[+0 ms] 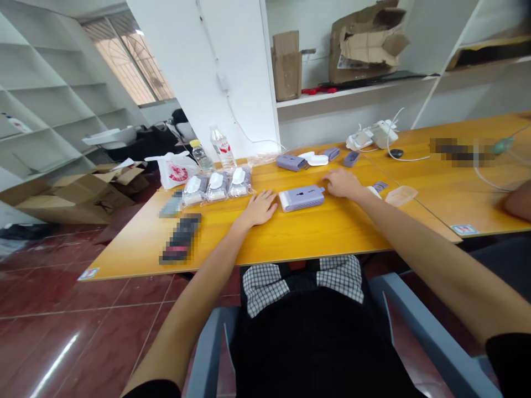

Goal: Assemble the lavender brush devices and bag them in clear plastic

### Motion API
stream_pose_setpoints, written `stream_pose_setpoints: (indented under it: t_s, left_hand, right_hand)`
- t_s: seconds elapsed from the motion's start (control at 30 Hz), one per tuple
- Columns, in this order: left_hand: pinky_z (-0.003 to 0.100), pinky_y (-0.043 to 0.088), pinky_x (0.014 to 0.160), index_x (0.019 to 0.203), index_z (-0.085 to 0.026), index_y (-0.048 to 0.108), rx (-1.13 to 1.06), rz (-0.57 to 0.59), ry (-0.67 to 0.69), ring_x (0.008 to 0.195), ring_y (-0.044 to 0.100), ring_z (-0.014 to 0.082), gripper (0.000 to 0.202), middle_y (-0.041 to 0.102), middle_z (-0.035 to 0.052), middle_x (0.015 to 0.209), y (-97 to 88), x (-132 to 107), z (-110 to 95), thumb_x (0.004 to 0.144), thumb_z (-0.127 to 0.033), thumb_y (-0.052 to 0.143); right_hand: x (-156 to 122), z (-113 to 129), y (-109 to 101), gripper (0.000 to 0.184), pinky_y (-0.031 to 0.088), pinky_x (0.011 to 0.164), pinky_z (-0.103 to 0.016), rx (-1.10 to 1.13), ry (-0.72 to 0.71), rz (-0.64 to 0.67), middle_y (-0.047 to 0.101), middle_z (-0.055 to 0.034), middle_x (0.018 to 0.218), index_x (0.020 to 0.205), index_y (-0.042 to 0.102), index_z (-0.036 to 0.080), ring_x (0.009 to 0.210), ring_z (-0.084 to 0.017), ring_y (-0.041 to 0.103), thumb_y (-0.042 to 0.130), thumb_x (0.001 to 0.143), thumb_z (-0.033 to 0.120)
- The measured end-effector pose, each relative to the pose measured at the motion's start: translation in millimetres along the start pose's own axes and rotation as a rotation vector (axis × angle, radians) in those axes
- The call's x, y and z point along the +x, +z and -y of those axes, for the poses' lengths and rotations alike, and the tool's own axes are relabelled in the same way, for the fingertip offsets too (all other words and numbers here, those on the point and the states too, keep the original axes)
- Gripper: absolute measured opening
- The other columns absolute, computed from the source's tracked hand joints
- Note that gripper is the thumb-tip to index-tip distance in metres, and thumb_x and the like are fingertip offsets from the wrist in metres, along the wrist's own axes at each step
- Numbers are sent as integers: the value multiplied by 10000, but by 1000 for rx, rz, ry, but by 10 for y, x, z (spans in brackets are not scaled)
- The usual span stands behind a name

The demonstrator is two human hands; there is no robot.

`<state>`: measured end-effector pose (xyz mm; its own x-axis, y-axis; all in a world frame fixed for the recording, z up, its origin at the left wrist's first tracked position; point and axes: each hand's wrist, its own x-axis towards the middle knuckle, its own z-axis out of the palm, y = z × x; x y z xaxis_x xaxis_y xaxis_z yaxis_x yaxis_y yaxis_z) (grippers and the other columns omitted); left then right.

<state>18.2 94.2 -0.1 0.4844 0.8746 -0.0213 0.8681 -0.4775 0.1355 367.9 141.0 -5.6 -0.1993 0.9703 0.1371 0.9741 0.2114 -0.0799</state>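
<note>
A light purple box with a pale left end (pixel 302 199) lies on the wooden table in front of me, with small dark markings on its top and tiny holes along its near side. My left hand (pixel 260 208) rests flat on the tabletop just left of the box, fingers spread and holding nothing. Beyond the box's right end is my right hand (pixel 341 183), palm down, with loosely bent fingers close to a small tab on the box. Whether its fingertips touch the tab I cannot tell. No object shows in that hand.
Several wrapped packs with white lids (pixel 216 185) stand at the back left, beside bottles (pixel 223 148) and a plastic bag (pixel 176 170). Purple pieces (pixel 291 162) and white pieces (pixel 317 160) lie behind the box. A translucent tray (pixel 401 195), chargers and cables sit rightward. Another person's arm (pixel 518 199) shows far right.
</note>
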Motion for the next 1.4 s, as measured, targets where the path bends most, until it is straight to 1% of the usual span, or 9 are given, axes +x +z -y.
stream_pose_setpoints:
  t_s: [0.1,0.3,0.4,0.67,0.93,1.07,1.17,1.3,1.4]
  left_hand:
    - [596,178,1383,1689,-178,413,0,1,-7,1708,238,327,629,306,138,1816,-5,-21,-20,1116,-426,336]
    - [598,174,1386,1684,-211,425,-8,-16,-7,1708,243,321,615,305,117,1819,26,-21,-3,1120,-440,335]
    - [589,166,1390,1688,-197,421,-18,-9,-6,1707,244,323,626,311,124,1816,38,-17,9,1122,-450,333]
    - [607,179,1382,1678,-217,435,-18,-28,2,1704,251,336,613,307,118,1819,58,-5,26,1117,-443,338]
    - [622,188,1377,1660,-216,454,-26,-32,17,1701,261,333,596,334,129,1807,40,5,63,1109,-429,375]
    - [546,286,1368,1650,-219,466,-107,-100,109,1623,429,306,626,475,130,1732,-18,-22,88,1045,-375,503]
    - [501,351,1346,1732,-262,305,-254,-134,199,1590,484,281,752,487,120,1724,-93,-86,26,1023,-338,545]
    - [502,417,1303,1772,-264,-51,-431,-156,283,1591,483,307,968,396,178,1768,-128,-153,-119,1064,-489,570]
    - [494,378,1334,1770,-252,-34,-426,-145,304,1656,374,328,1103,269,178,1822,-89,-149,-176,998,-572,686]
  right_hand:
    - [379,-38,-14,515,546,1106,-569,-2,50,-48,709,-214,1445,1420,734,156,1326,-413,646,542,955,263]
    - [922,-17,171,845,329,1291,-643,20,-58,-146,360,-212,1782,1704,355,97,1627,-407,320,566,892,197]
    - [1012,-2,247,838,280,1306,-616,10,-33,-128,442,-273,1706,1697,319,19,1605,-411,356,545,915,216]
    - [600,-9,255,701,432,1131,-692,56,76,-188,600,-293,1525,1619,459,89,1407,-476,528,490,984,385]
    - [108,91,183,613,483,1142,-592,155,101,-237,627,-260,1481,1624,460,118,1365,-412,595,394,1033,263]
    - [-34,58,182,610,477,1201,-540,305,-6,-281,658,-221,1491,1582,507,111,1393,-367,608,435,992,247]
    - [-109,46,181,626,478,1215,-534,435,6,-343,650,-175,1552,1608,480,151,1403,-350,632,448,1001,301]
    - [-157,102,151,681,576,1100,-497,608,53,-320,645,-176,1565,1664,403,150,1212,-324,758,453,1020,367]
    - [-163,176,123,624,528,1171,-508,616,-79,-322,657,-157,1564,1582,537,161,1348,-328,689,495,997,375]
